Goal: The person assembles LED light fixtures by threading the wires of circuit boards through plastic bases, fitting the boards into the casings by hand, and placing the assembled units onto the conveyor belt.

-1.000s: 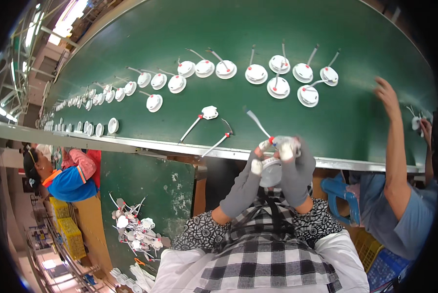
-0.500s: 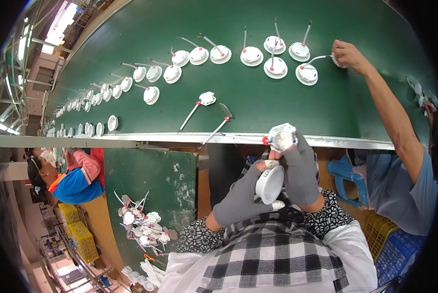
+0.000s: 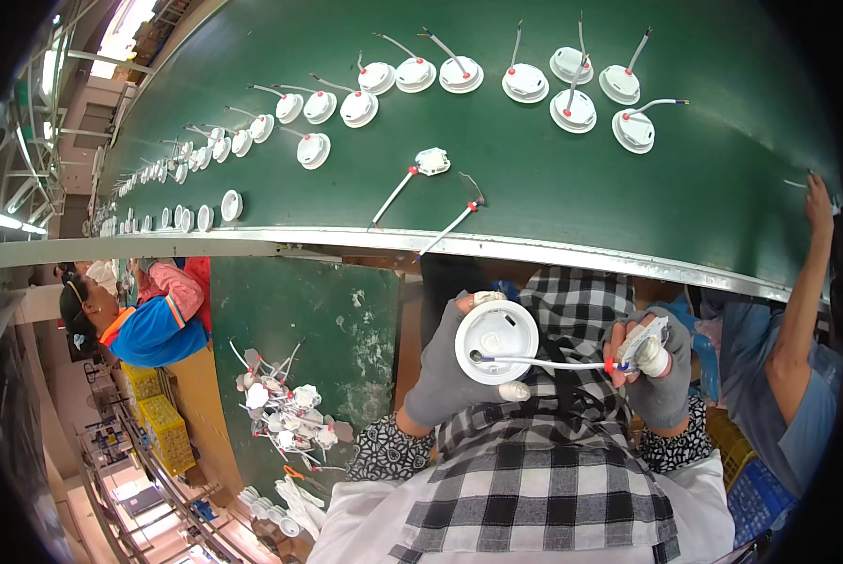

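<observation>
My left hand (image 3: pixel 437 374), in a grey fingerless glove with covered fingertips, grips a white round lamp housing (image 3: pixel 483 324) by its rim, the hollow side facing up. My right hand (image 3: pixel 668 387), gloved the same way, holds a small white lamp module (image 3: pixel 643 344) with a red fitting. From that fitting a white cable (image 3: pixel 562 363) stretches left, its dark end lying at the inside of the housing. Whether the end passes through a hole I cannot tell. Both hands are above my lap, short of the belt's edge. Two more cabled modules, one white (image 3: pixel 432 162) and another (image 3: pixel 476 201), lie on the belt.
The green belt (image 3: pixel 572 179) with its metal edge (image 3: pixel 534 256) carries several lamps with upright cables and several empty housings (image 3: pixel 232 205). Left of me, a green table (image 3: pixel 327 301) holds a pile of modules (image 3: pixel 290 414). A co-worker's hand (image 3: pixel 819 202) reaches over the belt at right.
My hands have moved apart, the right one lowered rightward with the module. The housing has turned hollow side up, with the cable end now at it. The co-worker's hand has left the lamp and moved right.
</observation>
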### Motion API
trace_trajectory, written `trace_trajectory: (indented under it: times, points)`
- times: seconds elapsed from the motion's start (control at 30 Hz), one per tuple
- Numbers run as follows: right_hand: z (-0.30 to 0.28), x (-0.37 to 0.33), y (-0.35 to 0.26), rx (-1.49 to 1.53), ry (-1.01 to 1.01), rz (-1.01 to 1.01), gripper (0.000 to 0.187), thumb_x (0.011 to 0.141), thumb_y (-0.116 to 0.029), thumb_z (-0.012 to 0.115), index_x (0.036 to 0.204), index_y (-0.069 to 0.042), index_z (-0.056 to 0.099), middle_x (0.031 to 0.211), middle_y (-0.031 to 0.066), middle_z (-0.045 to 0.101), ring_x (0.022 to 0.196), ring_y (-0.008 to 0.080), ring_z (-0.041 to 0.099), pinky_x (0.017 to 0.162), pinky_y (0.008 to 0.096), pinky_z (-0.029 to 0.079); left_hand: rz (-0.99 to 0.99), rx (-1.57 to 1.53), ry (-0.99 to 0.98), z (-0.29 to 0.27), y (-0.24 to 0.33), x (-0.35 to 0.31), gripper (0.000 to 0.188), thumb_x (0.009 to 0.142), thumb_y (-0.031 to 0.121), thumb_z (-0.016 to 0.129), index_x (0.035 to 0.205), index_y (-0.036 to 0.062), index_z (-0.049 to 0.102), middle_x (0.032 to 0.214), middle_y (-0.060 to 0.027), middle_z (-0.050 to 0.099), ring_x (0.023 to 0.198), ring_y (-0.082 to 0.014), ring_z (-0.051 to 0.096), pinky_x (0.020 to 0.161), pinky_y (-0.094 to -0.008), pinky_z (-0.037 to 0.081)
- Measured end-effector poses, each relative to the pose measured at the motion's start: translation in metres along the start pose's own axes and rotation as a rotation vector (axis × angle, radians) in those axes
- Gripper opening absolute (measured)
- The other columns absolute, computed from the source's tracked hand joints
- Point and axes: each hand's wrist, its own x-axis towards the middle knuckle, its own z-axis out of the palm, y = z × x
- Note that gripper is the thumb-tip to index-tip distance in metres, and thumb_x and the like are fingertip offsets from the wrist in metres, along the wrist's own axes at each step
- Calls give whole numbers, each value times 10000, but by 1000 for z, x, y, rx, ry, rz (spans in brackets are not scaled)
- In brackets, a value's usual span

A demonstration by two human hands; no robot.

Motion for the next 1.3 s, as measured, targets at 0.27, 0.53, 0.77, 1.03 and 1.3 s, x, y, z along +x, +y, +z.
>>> trace_trajectory:
  times: [0.27, 0.53, 0.77, 1.03, 1.3]
  points:
    - [7, 1, -9, -536, -103, -169, 251, 833, -120, 688, 1010, 24, 585, 828, 108, 646, 663, 141, 635, 562, 247, 479, -81, 390, 87, 3, 20, 3, 851, 539, 385, 907, 1184, 32, 478, 1113, -90, 560, 1036, -227, 564, 896, -344, 460]
    - [36, 17, 1, -648, -88, -131, 138, 820, -120, 666, 903, -10, 651, 754, 65, 599, 691, 125, 554, 616, 246, 413, 200, 826, 64, -7, 14, 11, 739, 558, 355, 870, 1139, 55, 527, 1090, -104, 563, 991, -308, 535, 865, -417, 417]
    - [40, 22, 13, -733, -45, -131, 178, 872, -144, 618, 947, 14, 649, 813, 41, 610, 721, 86, 521, 655, 241, 418, 199, 738, 13, -8, 18, 11, 521, 666, 216, 822, 1093, 84, 556, 949, -67, 644, 880, -234, 624, 866, -359, 460]
    - [38, 24, 27, -611, 16, 62, 168, 868, -156, 623, 869, 11, 601, 711, 17, 506, 662, 59, 478, 585, 240, 398, -270, 66, -42, 11, 0, 10, 418, 763, 119, 730, 1127, 25, 547, 887, -42, 640, 818, -76, 605, 724, -239, 492]
    - [20, 21, 43, -558, 35, 147, 190, 879, -163, 612, 943, 13, 639, 755, 21, 596, 686, 53, 539, 595, 227, 437, -643, -252, -355, 7, -27, -8, 544, 823, 267, 693, 1267, 22, 494, 1107, -76, 596, 1002, -128, 566, 883, -282, 453]
